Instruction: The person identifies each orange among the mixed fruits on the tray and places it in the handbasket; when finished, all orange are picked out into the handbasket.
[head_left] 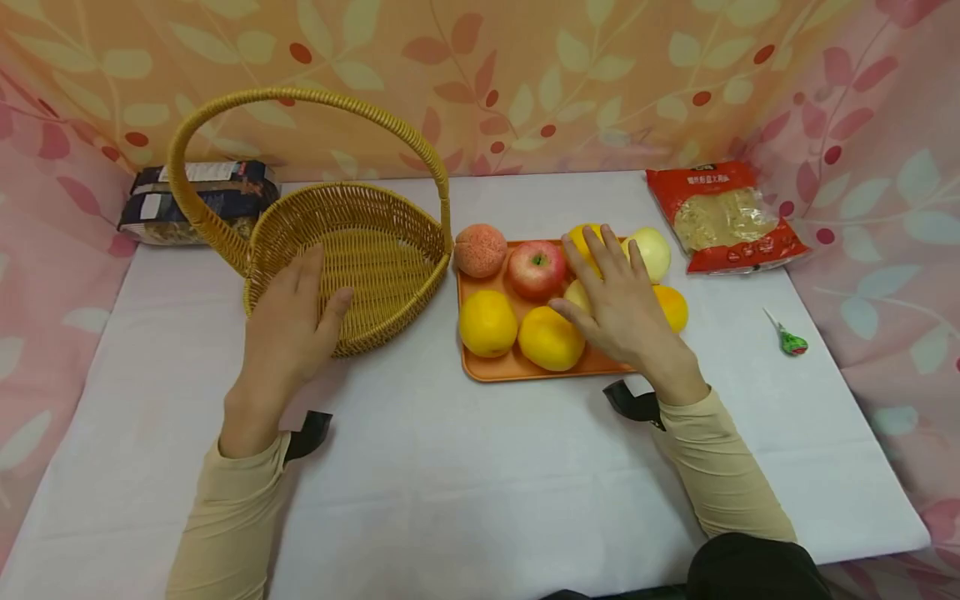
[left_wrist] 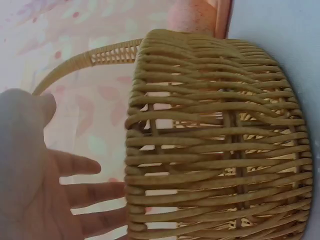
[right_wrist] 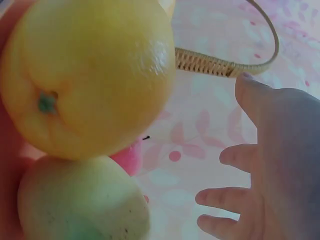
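Observation:
My left hand [head_left: 288, 325] hovers with straight fingers over the near-left rim of a wicker basket [head_left: 382, 275]. In the left wrist view the fingertips [left_wrist: 110, 192] come up to the basket's rim. My right hand [head_left: 622, 304], fingers spread, is over an orange tray [head_left: 517, 375] of fruit. Beneath and around it lie several yellow oranges [head_left: 551, 338], a pale pear-like fruit [head_left: 649, 255] and another pale fruit [head_left: 576, 296] partly hidden by the hand. The red apple [head_left: 537, 268] and a rough pinkish-orange round fruit [head_left: 481, 251] sit along the tray's far left. Both hands hold nothing.
A dark bag of dry food [head_left: 198, 204] lies behind the basket at the left. At the back right is a red pasta bag [head_left: 727, 218], with a green-wrapped lollipop [head_left: 792, 342] nearer the right edge. The basket's tall handle [head_left: 322, 96] arches up over it.

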